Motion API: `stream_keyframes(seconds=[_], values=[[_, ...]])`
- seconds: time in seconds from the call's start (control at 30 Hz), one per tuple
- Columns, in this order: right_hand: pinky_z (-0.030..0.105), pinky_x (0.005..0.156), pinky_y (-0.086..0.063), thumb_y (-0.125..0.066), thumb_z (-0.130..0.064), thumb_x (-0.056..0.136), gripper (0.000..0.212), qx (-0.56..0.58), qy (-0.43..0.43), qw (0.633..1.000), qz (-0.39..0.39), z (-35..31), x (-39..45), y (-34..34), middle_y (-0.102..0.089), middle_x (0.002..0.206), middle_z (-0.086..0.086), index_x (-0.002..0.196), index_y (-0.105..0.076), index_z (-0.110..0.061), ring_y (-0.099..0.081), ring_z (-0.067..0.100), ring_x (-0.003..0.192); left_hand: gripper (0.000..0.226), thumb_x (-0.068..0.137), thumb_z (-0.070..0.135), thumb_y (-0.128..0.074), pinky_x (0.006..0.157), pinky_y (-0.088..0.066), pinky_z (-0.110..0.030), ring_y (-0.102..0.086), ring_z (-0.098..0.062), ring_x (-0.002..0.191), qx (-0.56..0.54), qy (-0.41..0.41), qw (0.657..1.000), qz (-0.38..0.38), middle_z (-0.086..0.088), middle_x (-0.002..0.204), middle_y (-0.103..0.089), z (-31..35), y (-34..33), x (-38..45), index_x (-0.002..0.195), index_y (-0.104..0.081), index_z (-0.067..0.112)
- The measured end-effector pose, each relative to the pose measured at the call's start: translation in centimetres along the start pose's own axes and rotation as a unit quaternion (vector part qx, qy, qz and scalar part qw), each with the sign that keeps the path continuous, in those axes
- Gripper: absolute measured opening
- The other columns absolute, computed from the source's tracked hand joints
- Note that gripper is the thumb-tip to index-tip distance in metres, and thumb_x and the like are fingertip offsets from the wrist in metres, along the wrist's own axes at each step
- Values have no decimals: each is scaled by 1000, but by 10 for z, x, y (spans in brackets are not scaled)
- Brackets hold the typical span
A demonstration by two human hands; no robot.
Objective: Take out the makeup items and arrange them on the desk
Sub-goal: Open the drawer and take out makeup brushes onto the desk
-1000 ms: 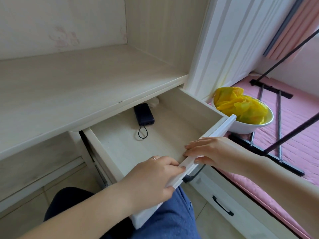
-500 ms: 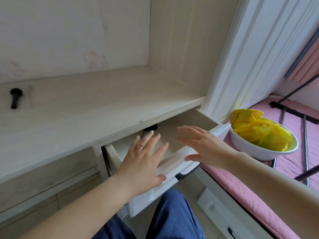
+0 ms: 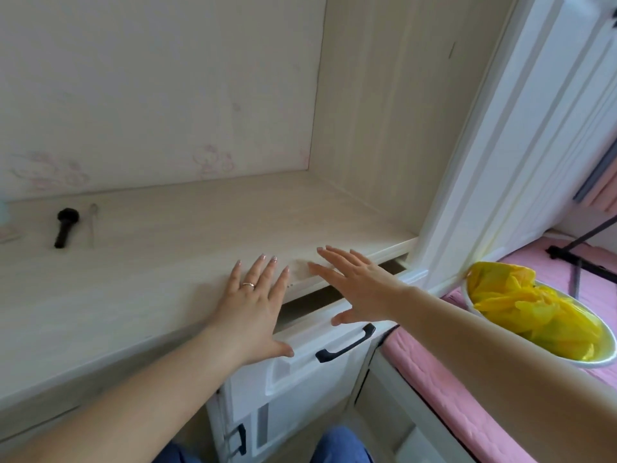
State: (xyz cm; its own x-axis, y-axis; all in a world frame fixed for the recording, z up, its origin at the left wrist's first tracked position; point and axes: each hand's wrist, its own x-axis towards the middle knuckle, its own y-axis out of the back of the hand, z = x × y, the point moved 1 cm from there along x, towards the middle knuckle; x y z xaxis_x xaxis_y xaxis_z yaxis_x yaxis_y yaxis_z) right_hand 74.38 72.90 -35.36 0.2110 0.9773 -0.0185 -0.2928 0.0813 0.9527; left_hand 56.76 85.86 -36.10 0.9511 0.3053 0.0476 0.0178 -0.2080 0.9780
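Observation:
The white drawer (image 3: 300, 359) with a black handle (image 3: 345, 344) sits almost fully pushed in under the pale wooden desk (image 3: 167, 262); only a narrow dark gap shows. My left hand (image 3: 253, 309), fingers straight and spread, has its thumb against the drawer's top edge. My right hand (image 3: 357, 285), also flat and spread, touches the drawer front with its thumb. A black makeup brush (image 3: 65, 227) and a thin clear stick (image 3: 91, 223) lie on the desk at far left. The drawer's inside is hidden.
A white bowl (image 3: 500, 332) holding yellow crumpled plastic stands on the pink bed cover (image 3: 444, 389) at right. A white wardrobe post (image 3: 500, 162) rises beside the desk. A lower drawer with a black handle (image 3: 240, 439) sits below. Black stand legs (image 3: 581, 262) cross the bed.
The drawer has gone from wide open to nearly closed. Both hands let go of its front edge and now lie flat, pushing it. The view has risen onto the desk top.

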Motion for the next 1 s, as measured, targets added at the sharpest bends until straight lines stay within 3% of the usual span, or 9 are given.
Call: stream_keyframes(seconds=[0.1, 0.23, 0.4, 0.57, 1.0], values=[[43, 121, -7, -57, -62, 79, 102, 6, 4, 1000, -1, 3, 14, -3, 7, 160, 7, 150, 5, -26, 6, 23, 147, 124, 69, 78, -52, 116, 8, -53, 21, -29, 144, 6, -1, 1000, 3, -13, 157, 19, -7, 1, 10, 147, 19, 14], [36, 119, -8, -59, -58, 80, 96, 39, -4, 999, 16, 4, 26, -9, -4, 160, 6, 151, 0, -28, -4, 22, 147, 123, 71, 71, -58, 118, 6, -50, 18, -28, 145, -21, 22, 1000, -4, -13, 158, 15, -12, -3, 19, 147, 21, 15], [36, 117, -11, -64, -48, 81, 85, 92, -35, 990, 98, -1, 27, -24, -22, 157, 4, 149, -17, -30, -19, 22, 145, 113, 79, 53, -64, 120, -1, -41, 6, -28, 148, -65, 43, 997, 6, -15, 159, 9, -12, -12, 25, 149, 16, 15], [46, 106, -37, -74, -46, 70, 76, 68, -72, 975, 197, -8, 31, -42, -52, 138, 6, 137, -44, -24, -48, 27, 129, 98, 84, 38, -64, 119, -4, -38, -4, -29, 148, -55, 40, 997, 41, -18, 159, 1, -12, -18, 27, 150, 2, 12], [42, 107, -36, -70, -48, 74, 73, 53, -80, 967, 234, -8, 32, -54, -51, 140, 4, 136, -42, -24, -48, 24, 130, 90, 84, 33, -65, 118, -8, -38, -10, -28, 147, -67, 46, 994, 79, -15, 159, -7, -11, -22, 24, 151, -8, 13]])
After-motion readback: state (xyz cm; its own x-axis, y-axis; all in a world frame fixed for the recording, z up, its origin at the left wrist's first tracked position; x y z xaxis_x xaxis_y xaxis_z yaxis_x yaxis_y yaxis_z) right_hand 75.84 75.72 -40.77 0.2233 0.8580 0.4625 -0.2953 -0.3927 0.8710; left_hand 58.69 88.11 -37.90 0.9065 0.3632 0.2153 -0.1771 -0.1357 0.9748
